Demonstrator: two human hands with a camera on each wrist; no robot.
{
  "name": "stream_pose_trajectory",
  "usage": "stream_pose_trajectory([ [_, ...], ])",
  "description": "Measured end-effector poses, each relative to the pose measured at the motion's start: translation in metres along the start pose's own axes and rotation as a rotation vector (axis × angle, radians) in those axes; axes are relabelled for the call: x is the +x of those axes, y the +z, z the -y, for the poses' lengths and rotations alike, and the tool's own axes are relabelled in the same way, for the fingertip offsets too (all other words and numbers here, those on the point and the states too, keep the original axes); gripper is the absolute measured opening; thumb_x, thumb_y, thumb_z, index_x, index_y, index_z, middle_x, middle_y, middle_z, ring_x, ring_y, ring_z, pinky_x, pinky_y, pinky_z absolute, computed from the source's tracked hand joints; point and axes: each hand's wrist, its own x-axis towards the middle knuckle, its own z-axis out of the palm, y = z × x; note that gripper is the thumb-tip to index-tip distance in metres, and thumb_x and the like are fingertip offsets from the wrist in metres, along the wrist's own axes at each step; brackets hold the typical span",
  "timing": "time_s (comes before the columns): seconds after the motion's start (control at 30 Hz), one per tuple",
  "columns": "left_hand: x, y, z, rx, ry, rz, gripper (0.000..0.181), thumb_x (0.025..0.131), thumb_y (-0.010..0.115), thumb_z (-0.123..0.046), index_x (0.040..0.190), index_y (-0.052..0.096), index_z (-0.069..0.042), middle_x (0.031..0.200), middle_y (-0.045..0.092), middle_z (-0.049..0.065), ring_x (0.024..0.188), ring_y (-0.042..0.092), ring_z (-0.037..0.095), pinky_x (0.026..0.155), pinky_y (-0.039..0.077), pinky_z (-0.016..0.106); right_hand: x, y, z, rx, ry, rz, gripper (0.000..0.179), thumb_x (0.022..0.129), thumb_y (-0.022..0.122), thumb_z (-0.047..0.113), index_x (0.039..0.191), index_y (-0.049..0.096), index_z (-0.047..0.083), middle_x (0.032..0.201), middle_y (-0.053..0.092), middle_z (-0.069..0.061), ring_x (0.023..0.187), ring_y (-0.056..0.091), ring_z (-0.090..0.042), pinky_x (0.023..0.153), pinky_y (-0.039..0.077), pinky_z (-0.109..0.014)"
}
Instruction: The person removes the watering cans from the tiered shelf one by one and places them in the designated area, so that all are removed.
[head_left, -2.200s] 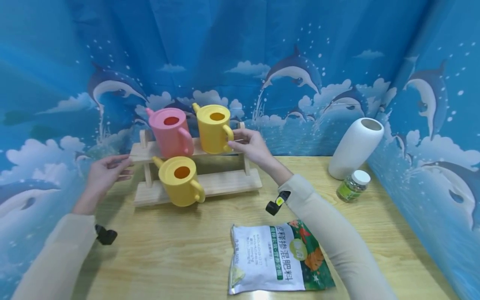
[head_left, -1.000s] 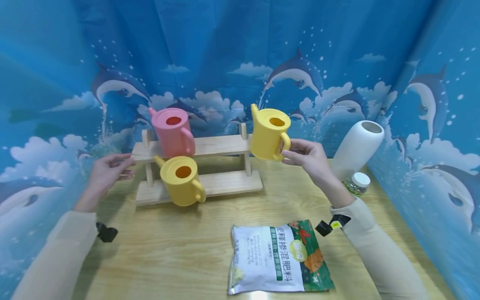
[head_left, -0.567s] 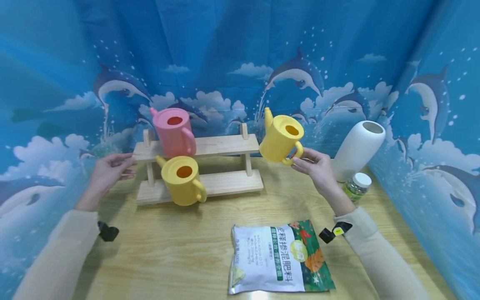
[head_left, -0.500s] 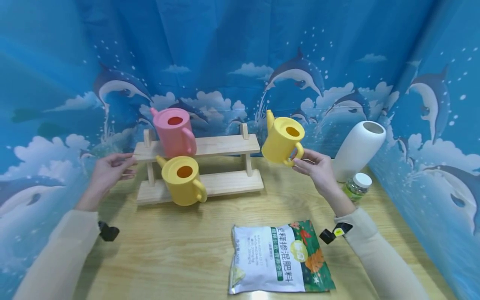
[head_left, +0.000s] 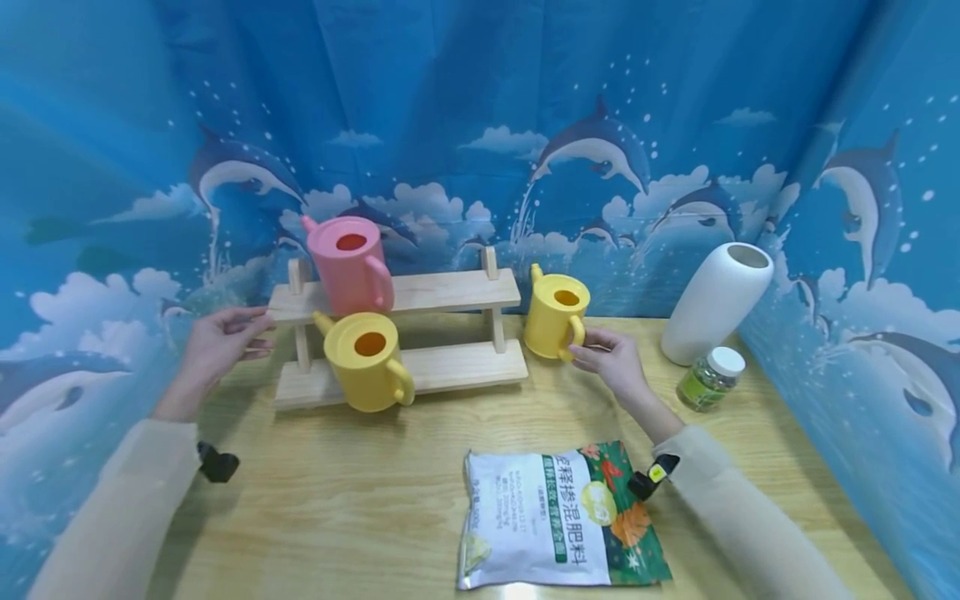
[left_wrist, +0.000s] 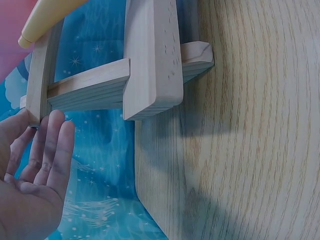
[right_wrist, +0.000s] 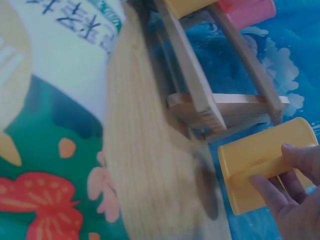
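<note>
My right hand (head_left: 611,360) grips the handle of a yellow watering can (head_left: 549,317). The can is upright, right of a two-tier wooden shelf (head_left: 461,367); in the right wrist view, its shadow lies on the tabletop beside it. My left hand (head_left: 219,346) pinches the left end of the upper board, its fingertips (left_wrist: 56,116) at the corner in the left wrist view. A pink watering can (head_left: 348,271) stands on that upper board. Another yellow watering can (head_left: 363,367) is on the lower board, its handle toward the right.
A fertilizer bag (head_left: 517,517) lies flat at the front of the wooden table (head_left: 337,508). Farther right are a tall white vase (head_left: 708,304) and a small jar (head_left: 705,383) with a white lid. Dolphin-print curtains (head_left: 465,100) enclose the back and sides.
My right hand has lifted the yellow watering can off the upper board, carried it right past the shelf's end, and lowered it toward the table. The left hand stays at the shelf.
</note>
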Motion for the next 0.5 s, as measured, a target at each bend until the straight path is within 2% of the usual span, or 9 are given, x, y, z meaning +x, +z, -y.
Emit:
stream_pose_trajectory([
  [0.17,0.000,0.001,-0.001,0.005,-0.008,0.001,0.071,0.106,0.061,-0.046,0.156,0.045,0.003,0.084,0.068,-0.035,0.077,0.074,-0.005,0.075,0.068,0.020,0.002,0.008,-0.007,-0.044,0.042,0.005,0.043,0.095,0.078,0.004,0.136,0.066,-0.008,0.102,0.073,0.002,0.087,0.076,-0.004,0.085,0.070,-0.028],
  [0.3,-0.001,0.002,-0.001,0.010,-0.010,-0.003,0.071,0.106,0.061,-0.045,0.156,0.045,0.003,0.085,0.068,-0.035,0.078,0.073,-0.005,0.075,0.068,0.020,0.004,0.013,-0.008,-0.091,0.075,-0.001,0.043,0.094,0.080,0.005,0.134,0.068,-0.006,0.108,0.075,-0.005,0.086,0.074,-0.001,0.083,0.069,-0.024],
  [0.5,-0.001,0.002,-0.001,-0.001,-0.002,-0.005,0.069,0.107,0.061,-0.043,0.154,0.045,0.004,0.085,0.068,-0.034,0.077,0.074,-0.005,0.079,0.069,0.024,0.008,0.018,-0.010,-0.174,0.056,0.001,0.040,0.094,0.081,0.008,0.130,0.070,-0.005,0.123,0.075,-0.021,0.086,0.071,0.002,0.079,0.066,-0.017],
])
